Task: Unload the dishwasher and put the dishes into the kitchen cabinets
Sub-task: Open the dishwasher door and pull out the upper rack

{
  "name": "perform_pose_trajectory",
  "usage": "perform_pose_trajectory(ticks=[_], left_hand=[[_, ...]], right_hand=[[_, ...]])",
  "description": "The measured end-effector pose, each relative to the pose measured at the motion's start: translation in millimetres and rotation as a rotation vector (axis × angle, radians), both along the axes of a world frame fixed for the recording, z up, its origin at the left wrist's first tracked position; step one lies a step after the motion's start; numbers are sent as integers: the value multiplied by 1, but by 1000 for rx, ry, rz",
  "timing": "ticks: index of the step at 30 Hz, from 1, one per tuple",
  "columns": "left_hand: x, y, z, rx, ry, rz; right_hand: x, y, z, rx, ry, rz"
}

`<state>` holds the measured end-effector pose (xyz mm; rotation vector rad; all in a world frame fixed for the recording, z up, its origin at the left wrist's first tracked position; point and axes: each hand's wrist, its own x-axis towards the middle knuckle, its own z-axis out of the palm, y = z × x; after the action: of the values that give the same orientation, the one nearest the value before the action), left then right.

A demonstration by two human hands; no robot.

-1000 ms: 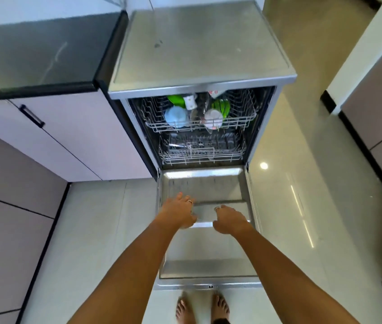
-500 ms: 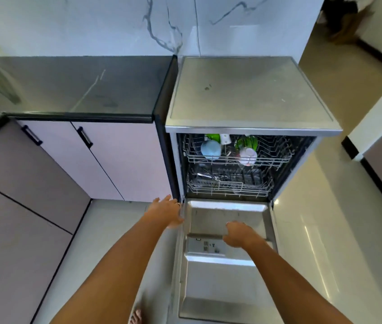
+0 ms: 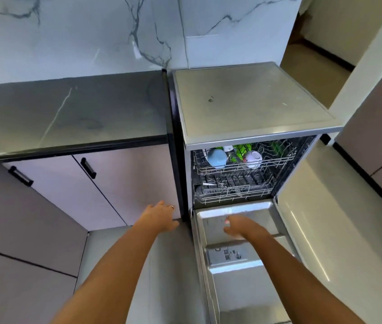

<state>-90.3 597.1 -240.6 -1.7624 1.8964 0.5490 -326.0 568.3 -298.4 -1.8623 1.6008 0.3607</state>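
Note:
The dishwasher (image 3: 253, 108) stands open, its door (image 3: 243, 284) folded down flat toward me. The upper rack (image 3: 276, 161) holds a light blue cup (image 3: 217, 157), a white patterned cup (image 3: 252, 158) and green dishes (image 3: 241, 149). The lower rack (image 3: 232, 191) looks dark, with few items I can make out. My left hand (image 3: 159, 217) reaches forward with relaxed fingers, left of the dishwasher, in front of the cabinet. My right hand (image 3: 239, 226) hovers over the inner door panel, fingers extended, holding nothing.
A dark countertop (image 3: 73, 113) runs left of the dishwasher, above pale cabinet doors (image 3: 124, 181) with black handles (image 3: 88, 168). A marble-look wall (image 3: 106, 31) rises behind. More cabinets (image 3: 377, 127) stand at the right across a glossy floor (image 3: 339, 242).
The view has shifted left and up, showing more counter and wall. Both hands have come off the door's middle; the left has drifted left beyond the door, the right toward the racks.

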Motion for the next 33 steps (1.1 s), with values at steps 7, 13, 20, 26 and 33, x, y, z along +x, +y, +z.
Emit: perform_pose_trajectory(ticks=[7, 13, 20, 26, 33], left_hand=[[-21, -26, -3, -6, 44, -168], [-30, -61, 0, 5, 35, -299], [-39, -145, -4, 50, -36, -219], [-79, -159, -22, 91, 104, -344], [-95, -198, -86, 97, 100, -438]], right_hand=[[-10, -6, -3, 36, 24, -63], [-20, -36, -9, 75, 61, -133], [-35, -103, -10, 26, -12, -218], [-60, -132, -31, 41, 40, -255], [-58, -139, -75, 55, 41, -269]])
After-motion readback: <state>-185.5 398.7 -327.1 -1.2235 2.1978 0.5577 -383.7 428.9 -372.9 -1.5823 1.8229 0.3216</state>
